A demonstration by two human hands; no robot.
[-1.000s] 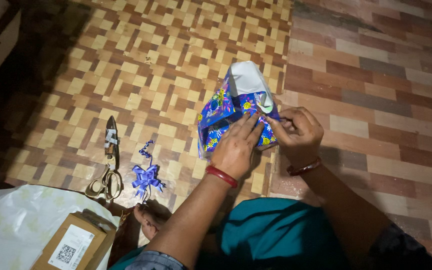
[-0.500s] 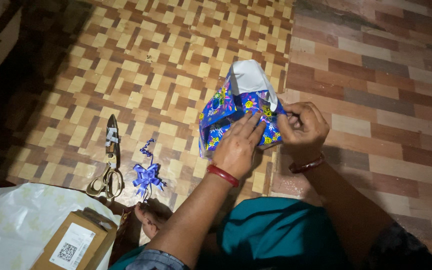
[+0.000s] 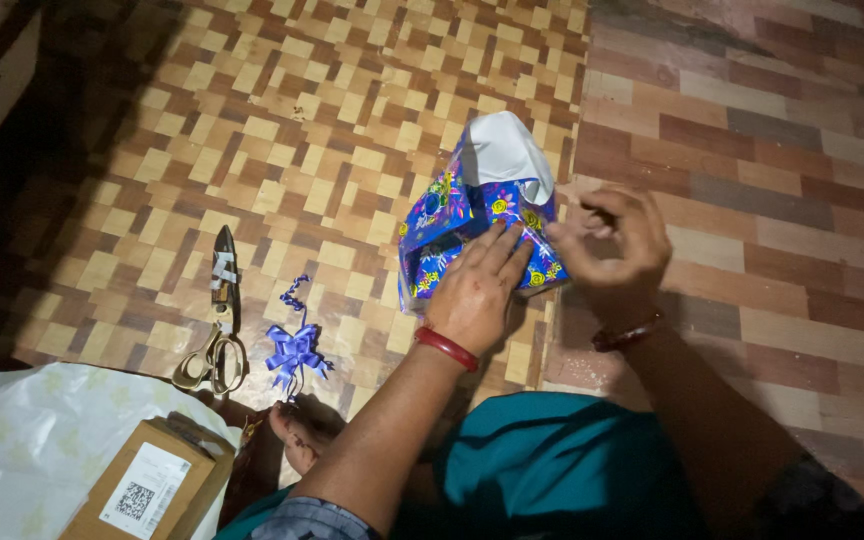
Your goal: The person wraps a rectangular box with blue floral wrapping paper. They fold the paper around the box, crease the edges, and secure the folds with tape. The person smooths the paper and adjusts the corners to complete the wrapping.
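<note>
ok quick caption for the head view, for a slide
Left hand pressing flat on a half-wrapped blue patterned parcel on a tiled floor, right hand at its edge, scissors and ribbon bow nearby.

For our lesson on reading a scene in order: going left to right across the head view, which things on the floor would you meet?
Cardboard box → scissors → purple ribbon bow → left hand pressing the blue-wrapped parcel → right hand at the parcel's right edge.
</note>
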